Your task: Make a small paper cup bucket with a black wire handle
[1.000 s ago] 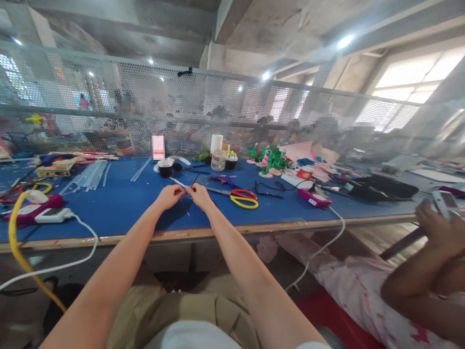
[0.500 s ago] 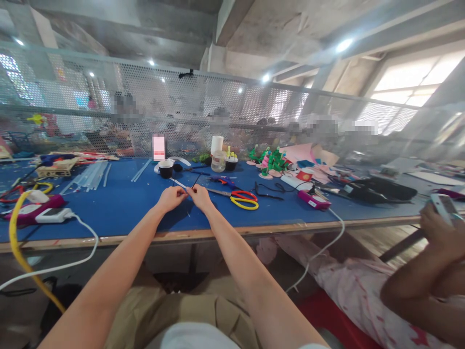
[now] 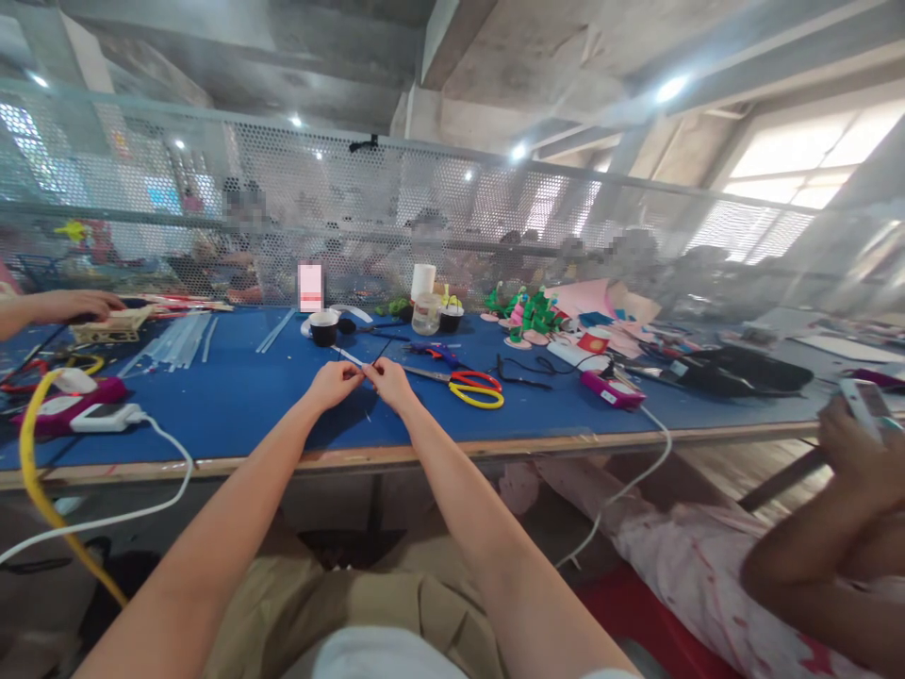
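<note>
Both left hand (image 3: 337,383) and right hand (image 3: 388,383) pinch thin dark strands (image 3: 382,350) over desk (image 3: 247,405); work looks midway, any finished part hidden.

Looks like a craft workshop, judging by scissors (image 3: 451,379), translucent sticks (image 3: 180,341) at left and green figurines (image 3: 541,316) on a blue bench (image 3: 240,396), a perforated far screen (image 3: 332,189) and concrete beams (image 3: 452,42) overhead.

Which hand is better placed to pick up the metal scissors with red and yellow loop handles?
Probably the right hand: the metal scissors lie on its outer side, farther from the left hand. Both hands look occupied, though, held close together in front of the person.
</note>
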The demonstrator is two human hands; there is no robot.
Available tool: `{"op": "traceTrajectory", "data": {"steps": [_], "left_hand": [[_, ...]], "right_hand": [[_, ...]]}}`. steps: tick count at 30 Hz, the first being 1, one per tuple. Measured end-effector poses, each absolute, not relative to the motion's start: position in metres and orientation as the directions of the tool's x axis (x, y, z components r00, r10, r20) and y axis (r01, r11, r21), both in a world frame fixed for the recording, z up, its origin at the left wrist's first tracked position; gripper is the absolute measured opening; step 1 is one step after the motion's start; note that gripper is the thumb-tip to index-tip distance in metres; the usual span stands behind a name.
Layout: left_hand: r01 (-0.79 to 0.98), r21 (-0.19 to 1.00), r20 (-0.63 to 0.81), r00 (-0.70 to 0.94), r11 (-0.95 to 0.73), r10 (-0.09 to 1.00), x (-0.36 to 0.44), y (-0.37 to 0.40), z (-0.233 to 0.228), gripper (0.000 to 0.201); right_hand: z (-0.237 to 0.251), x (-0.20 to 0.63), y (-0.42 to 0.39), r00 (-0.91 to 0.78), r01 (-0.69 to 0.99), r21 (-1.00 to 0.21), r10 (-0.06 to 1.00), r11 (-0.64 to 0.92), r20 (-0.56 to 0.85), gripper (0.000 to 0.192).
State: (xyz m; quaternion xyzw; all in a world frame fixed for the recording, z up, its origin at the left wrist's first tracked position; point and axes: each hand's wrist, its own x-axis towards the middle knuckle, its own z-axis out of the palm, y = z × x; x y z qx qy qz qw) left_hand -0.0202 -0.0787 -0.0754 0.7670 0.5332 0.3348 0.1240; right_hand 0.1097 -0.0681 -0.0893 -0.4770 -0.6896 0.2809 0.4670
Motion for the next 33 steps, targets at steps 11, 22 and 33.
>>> {"op": "traceTrajectory", "data": {"steps": [11,22,33], "left_hand": [[0.79,0.477,0.393,0.2,-0.385,0.898,-0.0171,-0.0859,-0.0691,0.015],[0.783,0.484,0.379,0.215,-0.391,0.9,-0.0181,-0.0852,-0.07,0.016],[0.738,0.526,0.392,0.229,-0.421,0.891,-0.0203,-0.0817,-0.0728,0.017]], "right_hand": [[-0.088,0.11,-0.0653,-0.062,0.444,-0.816,0.921,0.369,0.384,0.027],[-0.0935,0.1088,-0.0638,-0.078,0.389,-0.837,0.919,0.384,0.386,0.023],[-0.0933,0.1085,-0.0637,-0.038,0.342,-0.872,0.932,0.351,0.36,0.03]]}}
